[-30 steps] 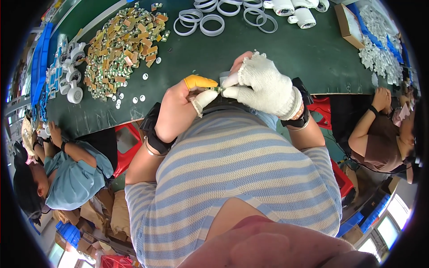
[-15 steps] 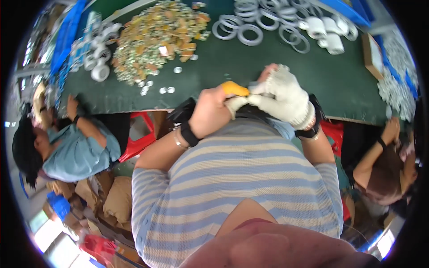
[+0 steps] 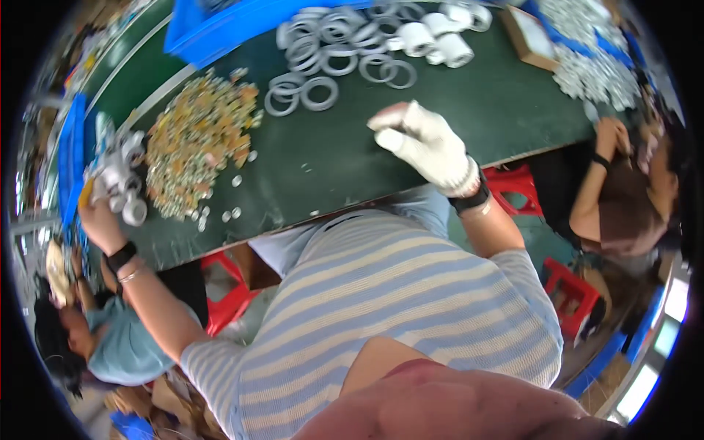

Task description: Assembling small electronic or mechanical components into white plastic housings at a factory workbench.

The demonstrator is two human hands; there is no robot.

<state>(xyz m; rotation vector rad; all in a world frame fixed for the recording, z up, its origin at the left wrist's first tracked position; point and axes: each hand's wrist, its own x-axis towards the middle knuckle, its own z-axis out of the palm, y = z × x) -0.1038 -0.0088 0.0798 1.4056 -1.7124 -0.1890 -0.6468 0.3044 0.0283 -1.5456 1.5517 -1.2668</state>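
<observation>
My left hand [image 3: 103, 224], bare with a yellow finger cover [image 3: 86, 193] on one finger, reaches to the far left. It is beside a heap of white cylindrical plastic parts [image 3: 133, 210], its covered finger stretched out; some fingers are hard to make out, and whether it touches a part is unclear. My right hand [image 3: 433, 150], in a white knitted glove with bare fingertips, hovers over the green tabletop [image 3: 330, 139]. Its fingers curve loosely with a gap to the thumb, and nothing shows between them.
A pile of small metallic and orange pieces [image 3: 198, 143] lies right of the white parts. Grey rings [image 3: 320, 92] and white fittings [image 3: 449, 50] sit farther back, by a blue bin [image 3: 220, 33]. Co-workers sit at both sides, near red stools [image 3: 513, 189].
My hands were together in front of my chest. The left has swung far left to the white parts; the right has stayed near the middle and come apart from it. The view has turned.
</observation>
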